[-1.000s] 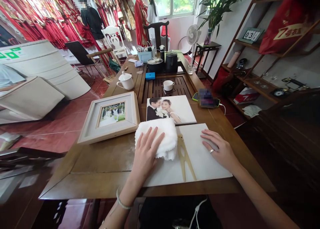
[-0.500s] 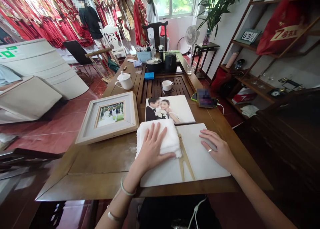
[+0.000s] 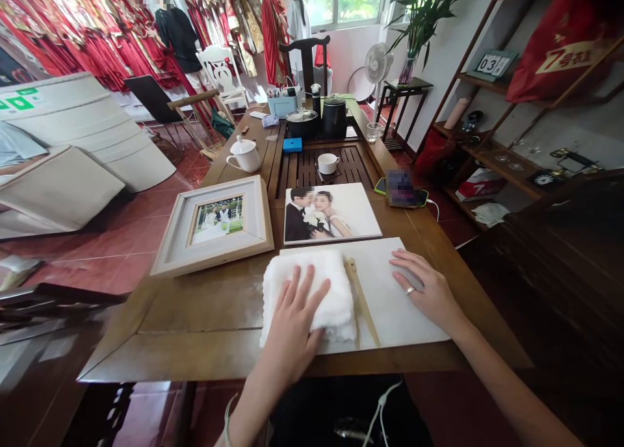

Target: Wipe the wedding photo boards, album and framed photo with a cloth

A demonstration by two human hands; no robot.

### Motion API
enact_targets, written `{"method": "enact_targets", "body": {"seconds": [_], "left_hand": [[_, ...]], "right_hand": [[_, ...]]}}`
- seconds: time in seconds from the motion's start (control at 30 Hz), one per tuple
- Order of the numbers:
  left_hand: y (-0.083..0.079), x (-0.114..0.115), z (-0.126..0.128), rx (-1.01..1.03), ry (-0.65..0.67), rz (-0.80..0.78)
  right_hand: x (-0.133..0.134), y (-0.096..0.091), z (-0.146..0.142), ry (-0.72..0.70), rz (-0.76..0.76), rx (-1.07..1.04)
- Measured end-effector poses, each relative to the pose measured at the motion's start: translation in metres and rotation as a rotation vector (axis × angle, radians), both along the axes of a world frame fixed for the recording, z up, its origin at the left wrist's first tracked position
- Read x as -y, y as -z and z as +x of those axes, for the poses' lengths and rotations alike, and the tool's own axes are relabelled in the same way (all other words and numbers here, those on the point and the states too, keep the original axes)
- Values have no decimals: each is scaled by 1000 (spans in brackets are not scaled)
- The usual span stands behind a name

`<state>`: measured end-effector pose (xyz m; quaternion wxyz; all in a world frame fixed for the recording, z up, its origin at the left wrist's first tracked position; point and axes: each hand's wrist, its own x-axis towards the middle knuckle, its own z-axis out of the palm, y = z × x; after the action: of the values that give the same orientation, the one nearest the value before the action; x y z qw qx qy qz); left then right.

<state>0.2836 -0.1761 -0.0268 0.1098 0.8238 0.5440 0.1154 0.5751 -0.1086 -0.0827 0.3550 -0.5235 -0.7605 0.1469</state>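
My left hand (image 3: 297, 327) lies flat, fingers spread, on a folded white towel (image 3: 280, 291). The towel rests on the left part of a white board (image 3: 390, 310) at the table's near edge. My right hand (image 3: 426, 291), wearing a ring, rests with fingers outstretched on the board's right side. Between the hands lies a tan, two-legged flat tool (image 3: 363, 301), one leg partly covered by the towel. Just beyond the board is a wedding photo panel (image 3: 361, 213). To the left, a framed photo (image 3: 168, 242) in a pale wooden frame lies tilted on the table.
Farther up the wooden table (image 3: 195, 317) are a lidded white teapot (image 3: 244, 156), a white cup (image 3: 327, 164), a blue box (image 3: 292, 145), a black kettle (image 3: 334, 117) and a phone (image 3: 407, 190) with a cable. Two people stand near hanging red garments at the back.
My left hand has drawn the towel nearer to me, so it covers more of the tool's left leg. My right hand stays in place on the board.
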Motion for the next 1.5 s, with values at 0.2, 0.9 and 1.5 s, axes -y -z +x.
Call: {"method": "enact_targets", "body": {"seconds": [0.2,0.9,1.5], "left_hand": [[1,45,8,0,-25,53],[0,-28,40,126,-65,-99],[7,40,15,124,244,-35]], "right_hand": [[0,0,0,-5,6,-14],[-2,2,2,-35,19,-18],[-3,2,2,-42,58,2]]}}
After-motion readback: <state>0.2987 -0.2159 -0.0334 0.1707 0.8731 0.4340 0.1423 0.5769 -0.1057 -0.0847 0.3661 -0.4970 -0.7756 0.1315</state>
